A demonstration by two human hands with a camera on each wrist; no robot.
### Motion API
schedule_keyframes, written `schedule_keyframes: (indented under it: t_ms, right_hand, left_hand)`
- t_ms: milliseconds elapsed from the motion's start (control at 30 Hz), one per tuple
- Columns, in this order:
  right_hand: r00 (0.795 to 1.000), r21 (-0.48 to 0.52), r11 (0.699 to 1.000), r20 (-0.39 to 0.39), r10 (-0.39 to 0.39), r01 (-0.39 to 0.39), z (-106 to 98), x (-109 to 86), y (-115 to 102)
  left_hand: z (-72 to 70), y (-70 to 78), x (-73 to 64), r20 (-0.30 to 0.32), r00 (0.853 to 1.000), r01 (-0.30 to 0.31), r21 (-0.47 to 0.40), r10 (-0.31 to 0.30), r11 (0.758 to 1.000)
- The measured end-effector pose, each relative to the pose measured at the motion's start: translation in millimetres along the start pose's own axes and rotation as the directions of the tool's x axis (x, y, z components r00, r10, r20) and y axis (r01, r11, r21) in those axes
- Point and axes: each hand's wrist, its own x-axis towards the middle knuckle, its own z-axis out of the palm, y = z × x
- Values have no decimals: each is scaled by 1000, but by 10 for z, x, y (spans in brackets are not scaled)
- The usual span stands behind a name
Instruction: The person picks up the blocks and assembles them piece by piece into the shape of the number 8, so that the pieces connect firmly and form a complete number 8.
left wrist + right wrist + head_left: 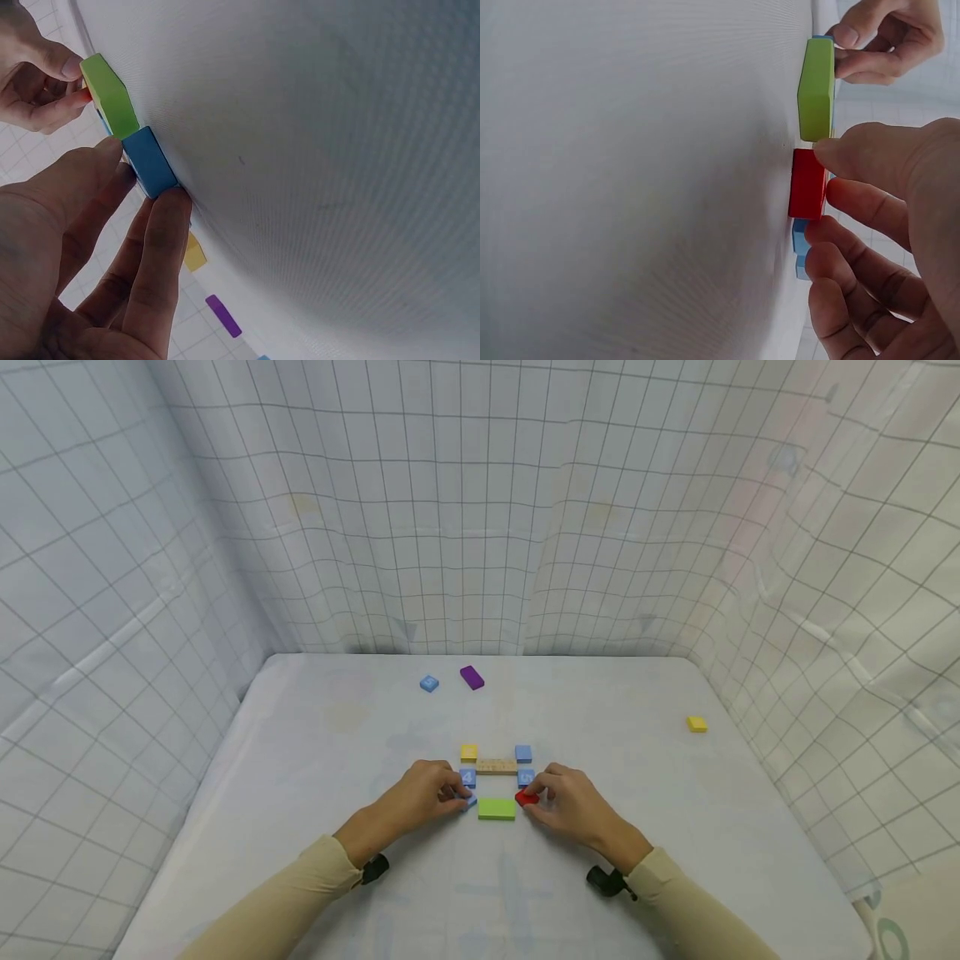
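Note:
My left hand [424, 792] pinches a small blue block [151, 162] by its ends, thumb on one side and fingers on the other. On the right, my right hand [567, 802] holds a small red block [808, 184] with thumb and fingertips. Between the hands a lime green block [497, 810] lies flat on the table. Just beyond it is a wooden block with ruler-like marks [497, 767]. Blue numbered tiles, one with a 4 [467, 777] and one with a 5 [526, 778], flank the wooden block. Farther back sit a yellow tile [468, 752] and a blue tile [523, 753].
Toward the table's back edge lie a light blue tile [429, 683] and a purple block [472, 677]. Another yellow tile [697, 724] is near the right edge. Grid-patterned curtains [465, 510] surround the white-covered table [337, 718] at the back and sides.

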Motion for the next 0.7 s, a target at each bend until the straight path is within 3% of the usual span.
schedule_keyframes:
  t_ms: [367, 700]
  right_hand:
    - [999, 36, 999, 37, 16, -18, -16, -4, 27]
    - [999, 16, 1000, 39, -23, 23, -30, -2, 26]
  left_hand:
    - [1, 12, -2, 2, 1000, -10, 4, 10, 1000]
    - [-2, 16, 1, 8, 1000, 4, -6, -4, 1000]
